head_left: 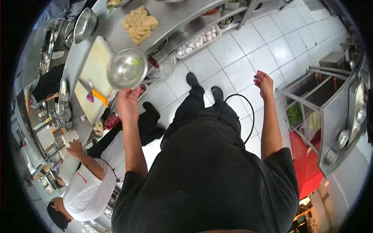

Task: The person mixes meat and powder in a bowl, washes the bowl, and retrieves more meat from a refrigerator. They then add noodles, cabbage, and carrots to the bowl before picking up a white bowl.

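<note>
My left hand (129, 101) is closed on the near rim of a round metal bowl (127, 83), with a few green pieces visible in it. The bowl is tilted beside the counter edge and partly covers a white cutting board (96, 58). On that board lie a knife with an orange handle (100, 97) and purple onion pieces (90, 98). Away from the counter, my right hand (264, 83) hangs over the floor, holding nothing, its fingers loosely bent and a little apart.
A crumpled tan cloth (140, 24) lies on the steel counter (167, 17). Below it is a tray of eggs (197, 42). A co-worker in a white shirt (87, 190) stands at left. At right are a steel table (340, 124) and a red bin (305, 163).
</note>
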The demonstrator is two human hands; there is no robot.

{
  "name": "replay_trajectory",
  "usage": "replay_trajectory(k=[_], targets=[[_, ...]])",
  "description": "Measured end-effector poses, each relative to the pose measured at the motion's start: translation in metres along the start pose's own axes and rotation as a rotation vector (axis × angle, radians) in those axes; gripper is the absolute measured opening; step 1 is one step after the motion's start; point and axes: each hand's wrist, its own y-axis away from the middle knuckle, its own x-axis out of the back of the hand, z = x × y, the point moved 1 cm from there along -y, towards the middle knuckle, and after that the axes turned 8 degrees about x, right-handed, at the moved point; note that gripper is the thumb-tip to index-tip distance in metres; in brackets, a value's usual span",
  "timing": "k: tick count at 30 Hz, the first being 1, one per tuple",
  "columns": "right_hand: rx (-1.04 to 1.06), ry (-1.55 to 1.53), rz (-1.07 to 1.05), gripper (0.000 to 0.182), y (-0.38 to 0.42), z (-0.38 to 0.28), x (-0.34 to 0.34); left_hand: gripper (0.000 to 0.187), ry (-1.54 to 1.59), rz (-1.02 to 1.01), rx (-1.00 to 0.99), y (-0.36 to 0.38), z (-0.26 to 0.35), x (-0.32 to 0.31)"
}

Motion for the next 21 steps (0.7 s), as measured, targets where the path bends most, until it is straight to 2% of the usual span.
replay_trajectory(k=[3,5,7,9,10,12,13,15,17,19,21], targets=[[-0.078,-0.042,0.070,0.031,0.015,0.042,0.050,0.026,-0.013,-0.099,0.194,0.022,-0.075,0.000],[-0.140,-0.069,0.097,0.031,0.018,0.088,0.090,0.030,0.037,-0.103,0.413,0.019,-0.119,-0.016],[-0.213,-0.022,0.184,0.019,0.037,0.111,0.117,0.033,0.087,-0.085,0.550,-0.020,-0.166,-0.015],[-0.199,-0.009,0.223,0.014,0.052,0.146,0.150,0.031,0.110,-0.124,0.495,-0.065,-0.197,-0.019],[-0.230,0.037,0.205,0.014,0.053,0.168,0.172,0.031,0.116,-0.043,0.466,-0.090,-0.208,-0.023],[-0.221,0.040,0.343,0.015,0.065,0.195,0.195,0.029,0.156,0.052,0.423,-0.130,-0.202,-0.035],[-0.233,0.074,0.305,0.016,0.069,0.207,0.210,0.028,0.191,0.062,0.408,-0.147,-0.193,-0.042],[-0.326,0.064,0.272,0.019,0.076,0.225,0.234,0.029,0.316,-0.031,0.292,-0.191,-0.191,-0.047],[-0.367,0.066,0.319,0.019,0.087,0.211,0.222,0.032,0.342,-0.166,0.174,-0.228,-0.195,-0.035],[-0.380,0.103,0.292,0.019,0.085,0.193,0.209,0.030,0.209,0.034,0.276,-0.174,-0.156,-0.076],[-0.335,0.114,0.206,0.019,0.070,0.183,0.199,0.028,0.002,0.069,0.297,-0.134,-0.145,-0.092]])
